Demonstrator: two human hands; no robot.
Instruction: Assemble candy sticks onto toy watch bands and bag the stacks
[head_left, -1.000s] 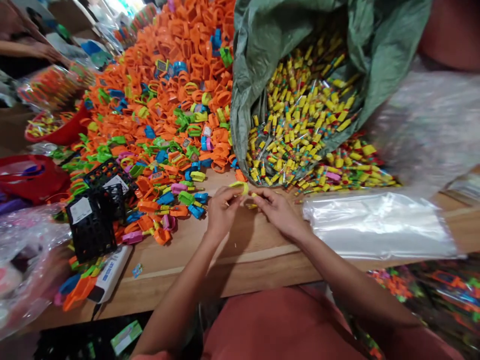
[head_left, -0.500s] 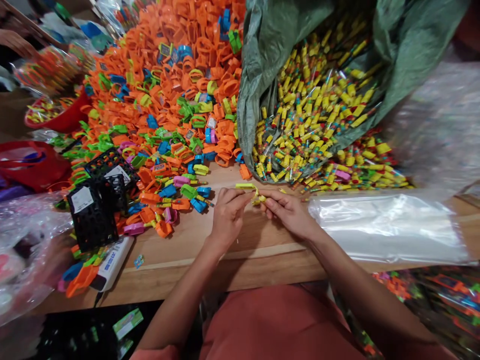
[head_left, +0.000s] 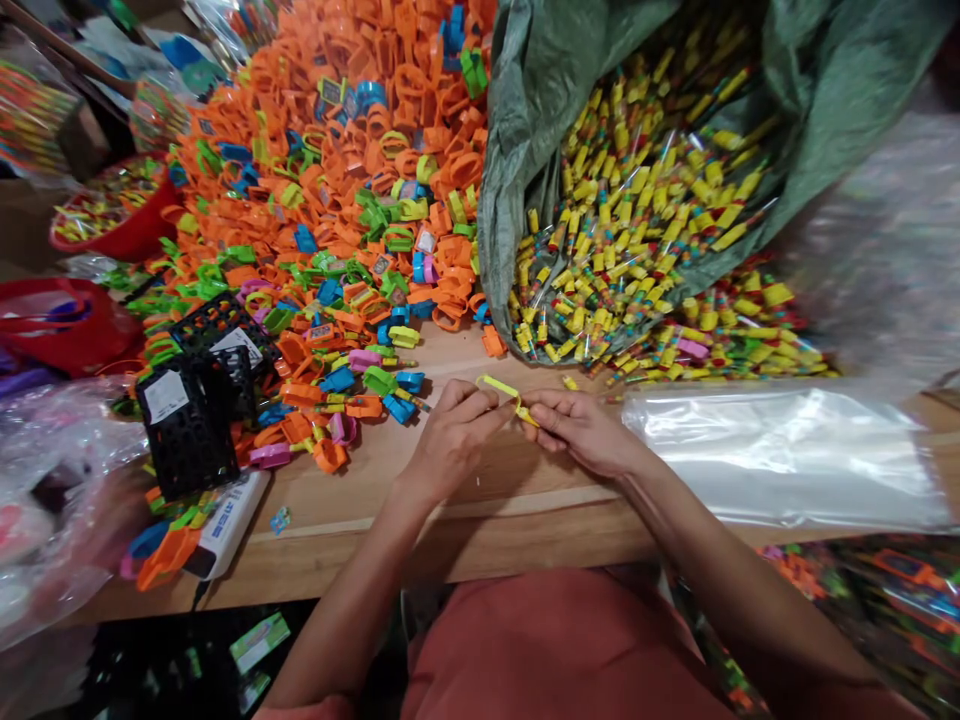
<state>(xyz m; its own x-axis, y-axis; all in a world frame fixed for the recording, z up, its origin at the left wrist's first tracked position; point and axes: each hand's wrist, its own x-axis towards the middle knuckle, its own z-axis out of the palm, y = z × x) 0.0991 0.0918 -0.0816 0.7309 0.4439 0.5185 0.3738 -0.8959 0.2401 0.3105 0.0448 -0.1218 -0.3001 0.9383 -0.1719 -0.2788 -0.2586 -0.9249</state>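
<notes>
A yellow plastic toy watch (head_left: 501, 386), its strap a thin bent strip, is between my two hands above the wooden table. My left hand (head_left: 459, 440) is closed with its fingertips on the strap side. My right hand (head_left: 581, 428) pinches the lower yellow end between thumb and fingers. Whether a separate small tube is in that pinch is hidden by the fingers. Left of my left hand lie loose toy watches in blue (head_left: 397, 408), green and orange. Beyond my right hand are small yellow-ended tubes (head_left: 694, 335).
A large heap of mostly orange toy watches (head_left: 405, 100) covers the back left. Yellow-ended tubes fill a green sack (head_left: 504, 170). Clear plastic bags (head_left: 780, 460) lie right. Black trays (head_left: 187, 430), a white power strip (head_left: 232, 520) and red baskets (head_left: 71, 330) stand left.
The yellow toy watch has tilted, its strap now slanting down to the right. My left hand has shifted slightly left and down. A co-worker's hand at the far left has gone from view.
</notes>
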